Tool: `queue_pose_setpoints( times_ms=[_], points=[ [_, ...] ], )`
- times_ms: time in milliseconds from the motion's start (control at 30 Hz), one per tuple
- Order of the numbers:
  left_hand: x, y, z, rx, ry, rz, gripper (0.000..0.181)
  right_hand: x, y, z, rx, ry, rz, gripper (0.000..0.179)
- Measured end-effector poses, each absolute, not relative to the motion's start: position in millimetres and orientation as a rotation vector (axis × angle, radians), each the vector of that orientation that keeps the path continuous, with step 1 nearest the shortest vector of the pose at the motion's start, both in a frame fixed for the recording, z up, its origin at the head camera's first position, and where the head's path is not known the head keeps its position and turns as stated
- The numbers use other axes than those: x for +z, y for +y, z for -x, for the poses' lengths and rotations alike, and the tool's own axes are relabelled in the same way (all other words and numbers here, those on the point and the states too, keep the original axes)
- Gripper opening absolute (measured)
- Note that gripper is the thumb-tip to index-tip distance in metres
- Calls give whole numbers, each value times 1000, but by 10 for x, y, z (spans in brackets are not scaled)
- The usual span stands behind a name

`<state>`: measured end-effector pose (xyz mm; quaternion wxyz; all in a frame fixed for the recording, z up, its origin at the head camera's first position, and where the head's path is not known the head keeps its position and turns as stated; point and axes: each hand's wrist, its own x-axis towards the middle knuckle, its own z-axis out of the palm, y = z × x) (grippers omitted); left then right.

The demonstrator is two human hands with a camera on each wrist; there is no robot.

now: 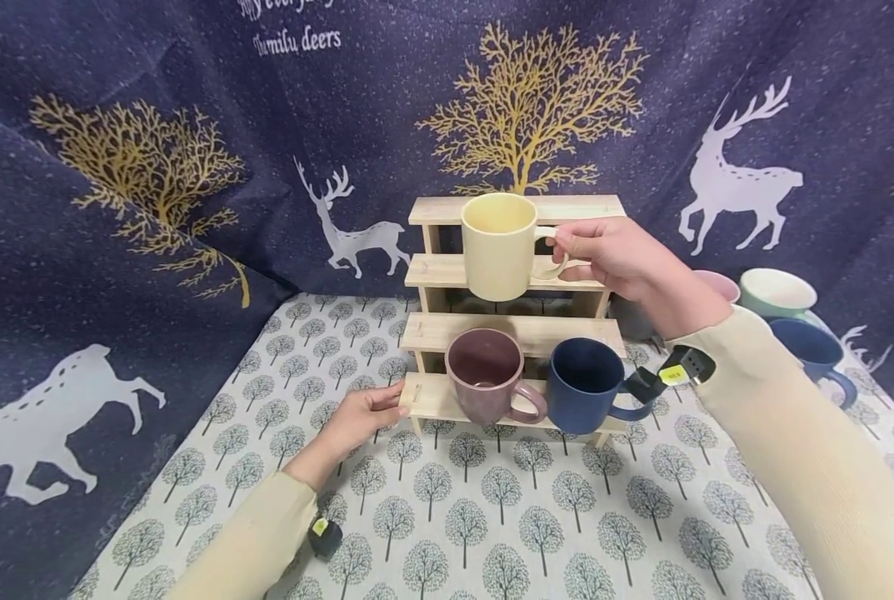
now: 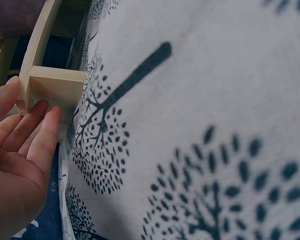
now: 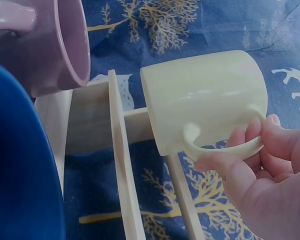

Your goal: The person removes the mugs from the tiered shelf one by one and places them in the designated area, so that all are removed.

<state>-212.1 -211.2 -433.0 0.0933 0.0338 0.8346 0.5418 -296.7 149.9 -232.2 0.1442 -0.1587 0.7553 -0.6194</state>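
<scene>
My right hand grips the handle of a pale yellow mug, which is upright in front of the upper steps of a tiered wooden rack. The right wrist view shows fingers and thumb around the handle of this mug. With my left hand I pinch the left end of the rack's lowest step; thumb above and fingers below show in the left wrist view. A mauve mug and a dark blue mug stand side by side on the lowest step, handles to the right.
At the right, partly behind my right forearm, stand a mint green mug, another blue mug and a pink one. A tree-patterned cloth covers the table. Behind the rack hangs a dark blue curtain with deer and trees.
</scene>
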Motion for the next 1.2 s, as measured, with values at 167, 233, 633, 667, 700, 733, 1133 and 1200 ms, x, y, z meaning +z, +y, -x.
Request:
queue_pose_setpoints(
  times_ms=[167, 233, 633, 667, 700, 733, 1133, 1200],
  points=[
    [-4319, -2121, 2120, 1603, 2478, -87, 57, -2341, 1610, 2953, -1827, 2169, 446, 36],
    [-4316, -2128, 2118, 1602, 2479, -84, 57, -2358, 1661, 2941, -1862, 2154, 448, 36],
    [-4316, -2136, 2117, 1581, 2499, -87, 57, -2468, 2089, 2873, -2116, 1903, 482, 28],
    [-4316, -2136, 2117, 1580, 2500, -80, 57, -2474, 2121, 2868, -2119, 1901, 479, 28],
    [-4318, -2139, 2116, 1577, 2502, -79, 57, -2480, 2153, 2863, -2121, 1903, 472, 28],
    [-4319, -2140, 2116, 1579, 2501, -78, 57, -2490, 2183, 2859, -2130, 1890, 471, 28],
    [-4326, -2127, 2121, 1610, 2482, -117, 56, -2733, 2593, 2715, -2276, 1695, 610, 29],
    [-4327, -2133, 2126, 1607, 2485, -121, 55, -2760, 2669, 2685, -2292, 1679, 602, 29]
  ],
)
